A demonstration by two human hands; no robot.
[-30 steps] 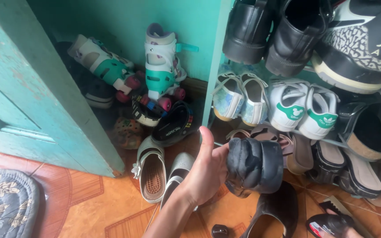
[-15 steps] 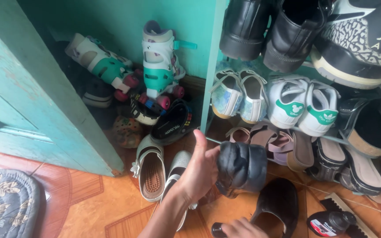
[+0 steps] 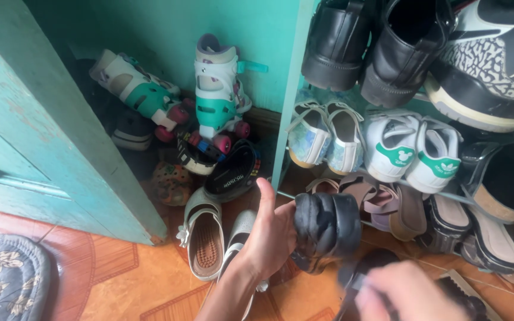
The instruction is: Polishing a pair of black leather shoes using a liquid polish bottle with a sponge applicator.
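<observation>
Left hand [image 3: 272, 235] grips black shoe [image 3: 326, 224] steady; right hand [image 3: 408, 292], five o'clock, blurred, grip unclear; brush evenly.

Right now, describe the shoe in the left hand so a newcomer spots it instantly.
Start at the teal shoe rack on the right and drop to the floor in front of it. There the left hand holds a black shoe, the only one lifted off the tiles.
</observation>
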